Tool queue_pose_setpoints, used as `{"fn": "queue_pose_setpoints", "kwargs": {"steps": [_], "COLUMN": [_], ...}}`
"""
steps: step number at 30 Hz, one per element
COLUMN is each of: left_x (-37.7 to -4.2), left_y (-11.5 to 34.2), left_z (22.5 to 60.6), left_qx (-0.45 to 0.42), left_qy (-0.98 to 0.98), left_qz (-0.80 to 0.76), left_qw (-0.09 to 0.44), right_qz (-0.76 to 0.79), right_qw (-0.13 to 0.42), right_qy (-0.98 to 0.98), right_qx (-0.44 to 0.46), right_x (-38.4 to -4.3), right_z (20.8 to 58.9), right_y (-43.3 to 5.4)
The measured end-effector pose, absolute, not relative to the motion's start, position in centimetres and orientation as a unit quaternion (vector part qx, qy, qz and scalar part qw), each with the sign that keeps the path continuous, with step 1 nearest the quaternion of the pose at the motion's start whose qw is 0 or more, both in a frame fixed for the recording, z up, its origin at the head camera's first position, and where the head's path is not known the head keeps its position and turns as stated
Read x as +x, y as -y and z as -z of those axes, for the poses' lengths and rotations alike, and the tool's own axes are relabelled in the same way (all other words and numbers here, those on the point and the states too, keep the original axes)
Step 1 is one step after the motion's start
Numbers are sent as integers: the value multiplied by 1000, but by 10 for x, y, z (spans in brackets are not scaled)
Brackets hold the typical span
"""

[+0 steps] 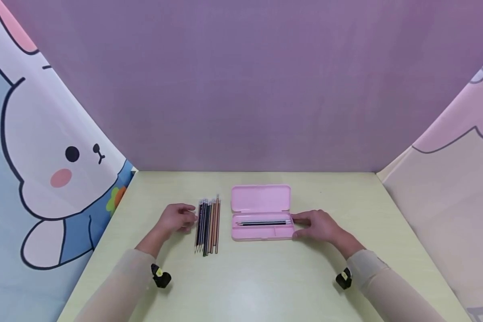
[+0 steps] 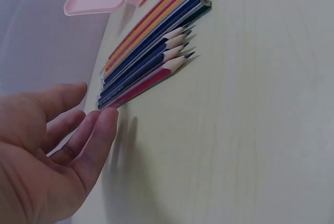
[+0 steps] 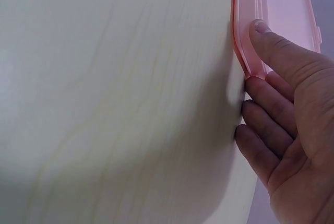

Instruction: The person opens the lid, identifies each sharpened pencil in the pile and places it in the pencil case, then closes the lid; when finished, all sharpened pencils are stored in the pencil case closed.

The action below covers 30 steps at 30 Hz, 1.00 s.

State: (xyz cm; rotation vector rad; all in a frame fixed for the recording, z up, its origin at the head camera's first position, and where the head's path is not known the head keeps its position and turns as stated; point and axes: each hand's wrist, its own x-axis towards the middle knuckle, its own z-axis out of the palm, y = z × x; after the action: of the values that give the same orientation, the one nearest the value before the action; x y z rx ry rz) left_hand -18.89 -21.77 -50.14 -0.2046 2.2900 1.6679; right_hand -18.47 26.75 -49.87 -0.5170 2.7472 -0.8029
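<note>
A pink pencil case lies with its lid raised toward the back. Inside its long compartment are dark pencils. My right hand holds the right end of the case, thumb near the front corner and fingers farther back; the right wrist view shows the thumb against the pink wall. Left of the case, several pencils lie side by side, dark blue, red and orange-yellow. My left hand is beside their left edge, its loosely bent fingers apart and around nothing, fingertips close to the outermost red pencil.
Pale wood-patterned table spreads under everything. A purple panel rises behind its far edge. Printed cloths flank it, a white rabbit on the left and pink and cream shapes at right. Dark wrist cameras hang near both cuffs.
</note>
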Motion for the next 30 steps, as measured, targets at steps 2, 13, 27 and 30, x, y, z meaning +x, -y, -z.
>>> {"fn": "queue_pose_setpoints", "kwargs": {"steps": [2, 13, 27, 30], "left_x": [-188, -189, -188, -188], "left_y": [217, 205, 201, 201], "left_z": [504, 516, 512, 509], "left_qx": [-77, -111, -116, -121], "left_qy": [-791, -804, -834, -841], "left_qz": [-588, -570, -529, -516], "left_qw": [153, 128, 107, 109], "right_qz": [277, 282, 280, 275], "right_qw": [115, 118, 117, 113], "right_qy": [-937, -936, -937, -938], "right_qx": [-180, -174, -176, -177], "right_x": [-184, -185, -184, -184], "right_z": [499, 503, 501, 502], "right_y": [-268, -268, -268, -268]}}
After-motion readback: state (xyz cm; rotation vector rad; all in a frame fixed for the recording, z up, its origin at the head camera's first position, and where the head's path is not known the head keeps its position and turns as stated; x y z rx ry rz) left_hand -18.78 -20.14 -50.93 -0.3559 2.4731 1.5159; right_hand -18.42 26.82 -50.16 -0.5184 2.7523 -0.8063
